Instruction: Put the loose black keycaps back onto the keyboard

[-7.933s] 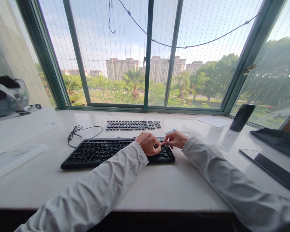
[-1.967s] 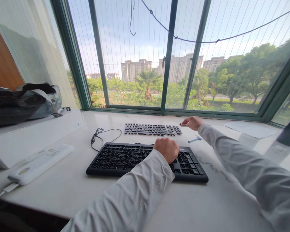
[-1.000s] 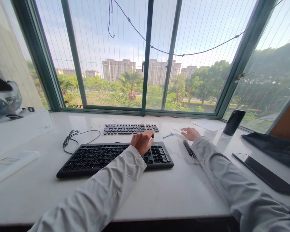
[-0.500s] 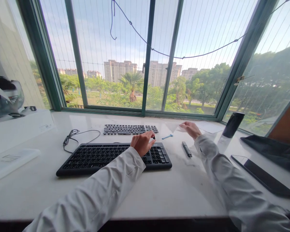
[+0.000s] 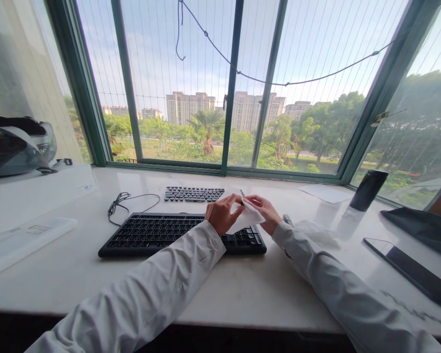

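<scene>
My left hand (image 5: pixel 220 214) pinches a small black keycap (image 5: pixel 242 202) between thumb and fingers. Opposite it, my right hand (image 5: pixel 266 212) grips a thin white wipe (image 5: pixel 248 219), which touches the keycap and hangs down below both hands. Under them lies a black keyboard (image 5: pixel 147 235) with its keycaps off over most of its face; its right end is partly covered by the wipe and my left hand. Behind it, loose black keycaps (image 5: pixel 193 194) are laid out in keyboard order, the right part hidden by my hands.
A coiled black cable (image 5: pixel 119 203) lies left of the keycaps. To the right are a clear plastic wrapper (image 5: pixel 318 234), a black cylinder (image 5: pixel 369 190), a phone (image 5: pixel 407 269) and a dark cloth (image 5: pixel 419 233). A helmet (image 5: pixel 18 147) rests on a white box (image 5: pixel 69 184) at the left.
My right hand has moved left with the wipe and met my left hand and its keycap over the keyboard. The blue tool is now hidden. The view has shifted slightly.
</scene>
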Demonstrator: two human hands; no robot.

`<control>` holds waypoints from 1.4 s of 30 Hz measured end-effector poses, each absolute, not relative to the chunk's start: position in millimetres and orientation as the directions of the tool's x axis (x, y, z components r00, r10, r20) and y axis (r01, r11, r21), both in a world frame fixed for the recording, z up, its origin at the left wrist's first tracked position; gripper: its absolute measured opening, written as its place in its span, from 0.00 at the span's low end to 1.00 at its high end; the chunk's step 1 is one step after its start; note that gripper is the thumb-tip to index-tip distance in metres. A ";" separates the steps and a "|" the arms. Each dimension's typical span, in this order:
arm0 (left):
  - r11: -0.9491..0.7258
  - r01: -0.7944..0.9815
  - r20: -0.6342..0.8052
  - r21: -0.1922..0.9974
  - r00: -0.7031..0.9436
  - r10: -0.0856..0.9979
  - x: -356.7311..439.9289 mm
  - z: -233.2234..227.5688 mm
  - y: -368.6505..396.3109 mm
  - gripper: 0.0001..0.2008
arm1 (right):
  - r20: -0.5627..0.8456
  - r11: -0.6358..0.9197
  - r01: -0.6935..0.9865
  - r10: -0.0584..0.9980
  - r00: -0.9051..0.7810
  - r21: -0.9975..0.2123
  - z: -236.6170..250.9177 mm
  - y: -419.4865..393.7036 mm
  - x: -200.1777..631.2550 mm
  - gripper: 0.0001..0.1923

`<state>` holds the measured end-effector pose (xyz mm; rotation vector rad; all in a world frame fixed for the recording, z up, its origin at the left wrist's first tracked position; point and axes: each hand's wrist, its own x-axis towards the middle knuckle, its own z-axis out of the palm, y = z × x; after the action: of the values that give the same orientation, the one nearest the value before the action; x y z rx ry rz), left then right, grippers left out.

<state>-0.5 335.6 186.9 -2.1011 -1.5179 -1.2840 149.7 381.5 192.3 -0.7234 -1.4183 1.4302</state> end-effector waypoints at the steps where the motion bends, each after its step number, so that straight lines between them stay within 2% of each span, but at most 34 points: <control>1: -0.420 0.865 0.767 0.275 0.065 0.638 0.2 185.5 335.8 0.14 | 0.204 0.128 -0.213 0.900 -0.385 -0.969 190.0 381.3 148.4 0.18; 8: -0.453 0.851 0.787 0.267 0.079 0.612 2.3 184.0 335.2 0.11 | 0.195 0.121 -0.194 0.882 -0.429 -0.974 176.6 387.2 147.2 0.17; 20: -0.450 0.840 0.762 0.302 0.071 0.643 1.4 181.9 337.7 0.10 | 0.190 0.151 -0.121 0.858 -0.477 -0.981 172.2 395.8 157.3 0.20; 28: -0.471 0.851 0.744 0.232 0.157 0.650 -2.1 181.2 339.5 0.12 | 0.204 0.274 0.095 0.869 -0.451 -0.957 168.6 405.7 163.0 0.23; 32: -0.452 0.868 0.735 0.204 0.169 0.657 -2.5 182.1 339.4 0.11 | 0.219 0.297 0.135 0.884 -0.413 -0.945 169.6 404.4 164.0 0.22; 38: -0.404 0.901 0.727 0.162 0.168 0.666 -0.9 181.9 338.3 0.07 | 0.206 0.272 0.133 0.905 -0.373 -0.953 176.2 394.4 160.6 0.20; 42: -0.452 0.868 0.743 0.204 0.164 0.649 -0.7 183.6 336.5 0.09 | 0.164 0.197 0.049 0.910 -0.380 -0.979 178.8 390.0 159.4 0.18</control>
<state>-0.7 336.5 183.6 -2.1732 -1.4631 -1.1689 159.4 390.0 178.8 -0.9237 -1.6344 1.2939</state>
